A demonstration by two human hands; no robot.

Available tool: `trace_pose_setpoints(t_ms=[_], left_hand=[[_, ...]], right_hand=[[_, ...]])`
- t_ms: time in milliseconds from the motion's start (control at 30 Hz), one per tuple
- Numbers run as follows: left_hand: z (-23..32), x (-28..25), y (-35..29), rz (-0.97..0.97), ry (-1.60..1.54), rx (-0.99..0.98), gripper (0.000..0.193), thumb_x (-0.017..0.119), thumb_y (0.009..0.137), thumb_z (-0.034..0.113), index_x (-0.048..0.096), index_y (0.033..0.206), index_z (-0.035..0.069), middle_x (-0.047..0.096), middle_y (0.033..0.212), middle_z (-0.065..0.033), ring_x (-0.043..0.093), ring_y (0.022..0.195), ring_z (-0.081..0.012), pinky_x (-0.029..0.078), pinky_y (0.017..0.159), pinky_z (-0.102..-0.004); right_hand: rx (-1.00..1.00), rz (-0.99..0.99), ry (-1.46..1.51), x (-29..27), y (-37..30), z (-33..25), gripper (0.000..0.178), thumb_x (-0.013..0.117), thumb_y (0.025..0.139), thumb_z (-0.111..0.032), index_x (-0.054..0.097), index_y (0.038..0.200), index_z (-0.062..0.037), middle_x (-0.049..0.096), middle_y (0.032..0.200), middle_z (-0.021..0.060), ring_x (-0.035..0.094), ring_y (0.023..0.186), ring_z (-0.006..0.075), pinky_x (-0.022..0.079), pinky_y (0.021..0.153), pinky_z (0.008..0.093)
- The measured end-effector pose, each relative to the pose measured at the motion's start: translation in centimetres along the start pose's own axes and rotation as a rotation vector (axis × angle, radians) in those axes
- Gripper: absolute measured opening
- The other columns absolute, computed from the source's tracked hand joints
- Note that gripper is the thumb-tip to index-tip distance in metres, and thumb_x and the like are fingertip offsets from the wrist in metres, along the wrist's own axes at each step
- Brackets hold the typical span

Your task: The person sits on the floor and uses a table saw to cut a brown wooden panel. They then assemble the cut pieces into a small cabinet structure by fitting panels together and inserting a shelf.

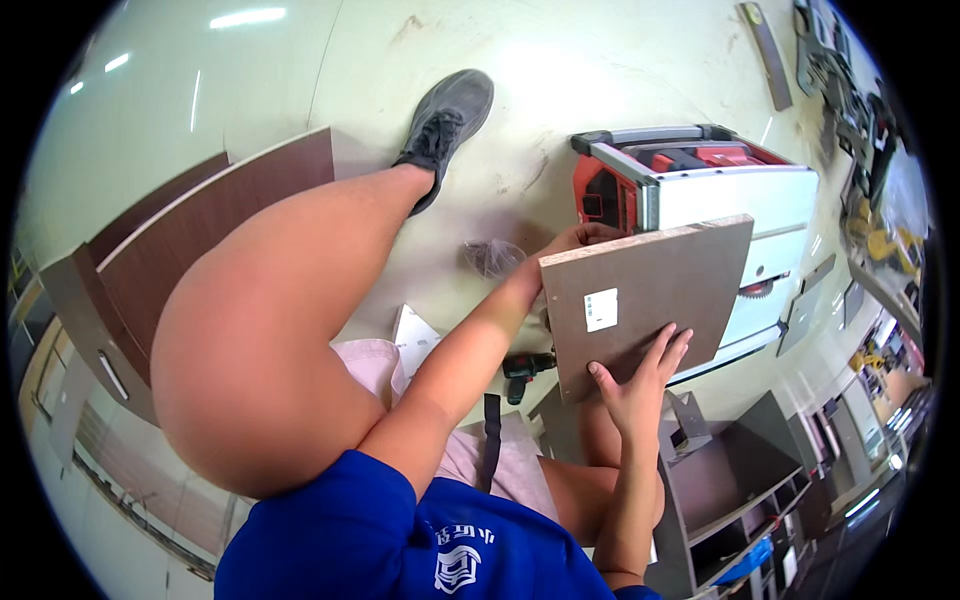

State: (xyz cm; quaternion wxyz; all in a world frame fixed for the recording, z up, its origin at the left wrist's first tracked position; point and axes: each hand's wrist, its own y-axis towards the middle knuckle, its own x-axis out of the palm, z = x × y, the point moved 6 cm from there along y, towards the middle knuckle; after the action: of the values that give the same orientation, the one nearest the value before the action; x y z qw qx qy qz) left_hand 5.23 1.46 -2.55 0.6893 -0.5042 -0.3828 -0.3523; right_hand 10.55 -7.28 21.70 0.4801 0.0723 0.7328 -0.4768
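A flat brown wooden board (640, 290) stands tilted in front of me, with a small white label on its face and a raw chipboard edge along its top. My right hand (640, 385) lies on its lower face, fingers stretched and thumb spread. Behind the board's upper left corner is my left hand (585, 236), its fingers curled and partly hidden by the board. Just beyond the board is a red and silver table saw (735, 195), its round blade (757, 290) showing to the right of the board.
A dark cordless drill (522, 368) and a clear plastic bag (493, 258) lie on the floor. Brown panels (225, 220) stand at the left, beyond my bent leg. A dark open cabinet (730, 470) is at the lower right. Assorted tools (850, 110) line the right side.
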Motion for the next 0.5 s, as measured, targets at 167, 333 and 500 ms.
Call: trace_pose_setpoints(t_ms=[167, 333, 500], left_hand=[[1.6, -4.3, -0.4, 0.135, 0.188, -0.036, 0.044, 0.066, 0.095, 0.017, 0.051, 0.132, -0.001, 0.068, 0.117, -0.0127, 0.065, 0.106, -0.0184, 0.053, 0.090, -0.0309], [2.6, -7.9, 0.1, 0.502, 0.182, 0.180, 0.027, 0.070, 0.092, 0.020, 0.061, 0.110, 0.002, 0.071, 0.096, -0.0088, 0.068, 0.083, -0.0156, 0.055, 0.073, -0.0291], [3.1, -8.8, 0.6, 0.679, 0.689, 0.140, 0.033, 0.079, 0.082, 0.028, 0.065, 0.093, 0.000, 0.071, 0.080, -0.0119, 0.069, 0.071, -0.0204, 0.054, 0.065, -0.0343]], right_hand=[[-0.024, -0.035, -0.022, 2.2, 1.2, -1.1, 0.128, 0.087, 0.067, -0.044, 0.005, 0.153, 0.0038, -0.005, 0.157, 0.0350, 0.004, 0.145, 0.0544, 0.017, 0.118, 0.0550], [-0.027, -0.049, -0.049, 1.5, 1.2, -0.9, 0.131, 0.087, 0.066, -0.046, 0.002, 0.153, 0.0043, -0.006, 0.156, 0.0363, 0.002, 0.145, 0.0542, 0.015, 0.118, 0.0543], [-0.036, -0.055, -0.018, 1.7, 1.3, -1.0, 0.130, 0.087, 0.067, -0.042, 0.001, 0.153, 0.0036, -0.007, 0.156, 0.0371, 0.001, 0.145, 0.0543, 0.014, 0.118, 0.0546]])
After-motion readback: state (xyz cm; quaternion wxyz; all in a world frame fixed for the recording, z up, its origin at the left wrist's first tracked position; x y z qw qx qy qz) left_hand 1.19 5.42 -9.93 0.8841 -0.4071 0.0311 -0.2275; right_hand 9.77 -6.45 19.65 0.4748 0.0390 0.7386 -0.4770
